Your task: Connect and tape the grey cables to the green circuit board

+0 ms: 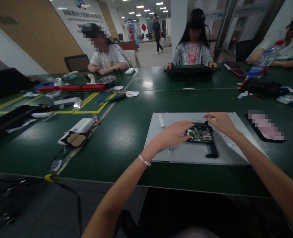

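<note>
A grey metal panel [186, 153] lies flat on the green table [126, 132] in front of me. A green circuit board [200, 135] in a black frame sits near the panel's middle. My left hand [174, 132] rests on the board's left edge, fingers stretched out flat. My right hand [221, 121] touches the board's upper right corner, fingers extended and slightly curled. Neither hand grips anything that I can see. A bead bracelet circles my left wrist.
A white and black device [77, 131] with a cable lies to the left. A red tool tray [72, 88] and a metal bowl [106, 80] stand further back left. Three people sit across the table; one has a black monitor [191, 69]. Black items [262, 88] lie at the right.
</note>
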Tool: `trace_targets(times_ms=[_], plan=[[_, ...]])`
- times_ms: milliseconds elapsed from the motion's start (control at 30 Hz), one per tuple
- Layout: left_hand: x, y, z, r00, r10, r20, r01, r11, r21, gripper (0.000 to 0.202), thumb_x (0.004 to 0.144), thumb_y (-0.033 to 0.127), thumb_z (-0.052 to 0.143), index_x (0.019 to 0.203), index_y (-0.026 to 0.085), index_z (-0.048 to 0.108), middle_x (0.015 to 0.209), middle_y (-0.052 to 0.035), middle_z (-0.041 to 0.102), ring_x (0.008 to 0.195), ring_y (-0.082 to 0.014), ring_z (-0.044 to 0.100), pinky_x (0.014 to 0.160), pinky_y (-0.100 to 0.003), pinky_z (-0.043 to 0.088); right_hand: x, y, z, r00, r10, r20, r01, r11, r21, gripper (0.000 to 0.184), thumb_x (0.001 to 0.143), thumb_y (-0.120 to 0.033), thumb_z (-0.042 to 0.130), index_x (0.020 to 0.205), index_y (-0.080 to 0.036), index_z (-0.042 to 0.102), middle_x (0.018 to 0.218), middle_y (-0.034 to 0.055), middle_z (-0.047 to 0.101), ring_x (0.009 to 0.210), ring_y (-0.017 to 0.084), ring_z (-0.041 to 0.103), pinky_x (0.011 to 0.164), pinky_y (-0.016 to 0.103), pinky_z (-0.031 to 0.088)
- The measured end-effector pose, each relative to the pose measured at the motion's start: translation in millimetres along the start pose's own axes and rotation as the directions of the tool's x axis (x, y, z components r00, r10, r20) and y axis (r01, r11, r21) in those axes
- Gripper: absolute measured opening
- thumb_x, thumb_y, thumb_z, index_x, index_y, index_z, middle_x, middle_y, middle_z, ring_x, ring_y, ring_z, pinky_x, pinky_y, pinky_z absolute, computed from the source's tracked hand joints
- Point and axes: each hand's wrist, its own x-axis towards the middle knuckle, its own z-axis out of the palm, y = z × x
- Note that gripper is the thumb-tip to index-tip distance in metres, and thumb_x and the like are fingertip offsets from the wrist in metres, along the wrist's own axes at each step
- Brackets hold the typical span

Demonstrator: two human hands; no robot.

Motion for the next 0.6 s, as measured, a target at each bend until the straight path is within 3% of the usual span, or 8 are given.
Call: trace_targets(times_ms=[133, 233, 600], plan=[[11.0, 11.9, 18.8, 0.997, 0.064, 0.042, -0.064, 0.998, -0.015, 0.052, 0.089, 0.034, 0.061, 0.136, 0.014, 0.05, 0.144, -0.0178, 0.05, 0.134, -0.0259, 0.047, 0.111, -0.044, 0.04, -3.0, -2.2, 8.5, 0.999, -0.022, 0.025, 0.021, 1.0, 0.017, 0.025, 0.089, -0.026, 0.052, 0.097, -0.022, 0.076, 0.098, 0.005, 0.077, 0.095, 0.026, 0.072, 0.088, 0.042, 0.053], [11.8, 10.1, 28.8, 0.998, 0.039, 0.054, -0.038, 0.999, -0.011, 0.052, 0.088, 0.032, 0.061, 0.137, 0.015, 0.05, 0.144, -0.0163, 0.051, 0.131, -0.0264, 0.051, 0.108, -0.045, 0.042, -3.5, -3.8, 11.2, 0.997, -0.047, 0.056, 0.045, 0.999, 0.028, 0.026, 0.088, -0.022, 0.052, 0.098, -0.024, 0.075, 0.1, 0.0036, 0.077, 0.097, 0.024, 0.071, 0.09, 0.042, 0.053], [11.1, 2.3, 35.0, 0.998, -0.003, 0.057, 0.004, 1.0, -0.022, 0.052, 0.091, 0.035, 0.058, 0.139, 0.018, 0.048, 0.145, -0.0124, 0.051, 0.131, -0.0253, 0.05, 0.11, -0.043, 0.04, -5.7, -3.1, 14.2, 0.989, -0.088, 0.121, 0.094, 0.995, -0.039, 0.025, 0.089, -0.021, 0.051, 0.1, -0.02, 0.074, 0.102, 0.0084, 0.075, 0.098, 0.025, 0.069, 0.091, 0.043, 0.051]])
